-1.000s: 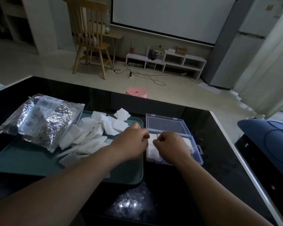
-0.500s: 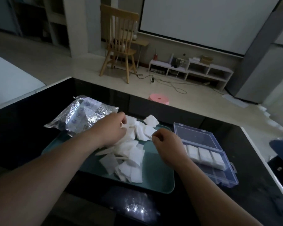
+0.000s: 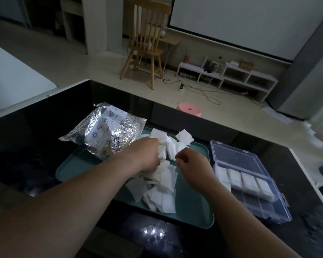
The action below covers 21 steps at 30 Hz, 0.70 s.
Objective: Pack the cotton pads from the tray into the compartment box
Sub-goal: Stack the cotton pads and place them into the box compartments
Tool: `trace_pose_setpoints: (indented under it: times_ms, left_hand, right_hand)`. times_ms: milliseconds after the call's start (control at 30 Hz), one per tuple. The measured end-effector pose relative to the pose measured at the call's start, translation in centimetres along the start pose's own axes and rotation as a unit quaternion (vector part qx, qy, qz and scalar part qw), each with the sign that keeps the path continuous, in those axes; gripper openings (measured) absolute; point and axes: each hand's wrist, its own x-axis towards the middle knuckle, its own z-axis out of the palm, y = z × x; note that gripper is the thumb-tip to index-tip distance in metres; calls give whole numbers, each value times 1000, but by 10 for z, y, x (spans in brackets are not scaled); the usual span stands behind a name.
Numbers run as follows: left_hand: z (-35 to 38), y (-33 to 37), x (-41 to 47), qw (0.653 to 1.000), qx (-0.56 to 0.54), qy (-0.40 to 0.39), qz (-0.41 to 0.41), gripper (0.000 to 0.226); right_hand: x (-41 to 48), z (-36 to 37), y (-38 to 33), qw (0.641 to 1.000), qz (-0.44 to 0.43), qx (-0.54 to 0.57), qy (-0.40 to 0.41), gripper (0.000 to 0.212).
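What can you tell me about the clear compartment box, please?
The compartment box is clear, bluish-tinted plastic, resting on the dark table right of the green tray. Its hinged lid lies open on the far side. Dividers split the base into two rows: the far row holds stacked white cotton pads, the near row, where visible, looks empty. The right forearm hides its left corner.

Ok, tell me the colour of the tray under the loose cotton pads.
Teal green: the tray shows best in the head view, the only one.
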Motion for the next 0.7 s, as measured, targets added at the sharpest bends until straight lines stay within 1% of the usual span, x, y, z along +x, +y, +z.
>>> trace_pose_setpoints:
  times_ms: [67,133,167,267,300,333,400,500,600,633,700]
  left_hand:
    - [-3,-1,1,1000,-8,25,0,19]
    - [-6,-1,1,997,-46,62,2,18]
    - [-8,0,0,994,-81,76,1,18]
    - [-15,6,1,977,-192,92,-18,19]
    - [-16,8,2,969,-229,88,-27,20]
    - [-16,11,2,960,-266,81,-36,21]
    - [-17,14,2,947,-311,60,-51,23]
    - [-14,14,2,948,-305,55,-64,16]
    - [-13,7,4,950,-290,98,-56,13]
    - [-14,4,5,950,-286,120,-46,19]
    - [-18,4,6,945,-282,165,-15,35]
  right_hand:
    - [-3,-4,0,999,-9,-4,-33,12]
    - [-9,-9,0,997,-28,-3,-77,6]
    - [-14,-12,0,994,-45,-3,-101,12]
    - [-27,-14,-3,981,-75,-8,-178,50]
    - [-30,-13,-4,978,-82,-25,-191,56]
    - [-32,-11,-4,976,-90,-53,-194,57]
    - [-32,-9,-4,974,-99,-96,-180,50]
    - [-32,-14,1,978,-89,-94,-163,30]
    - [-34,-19,4,982,-90,-96,-137,9]
    - [-34,-21,5,984,-85,-100,-121,7]
    - [-32,-23,8,989,-67,-106,-78,14]
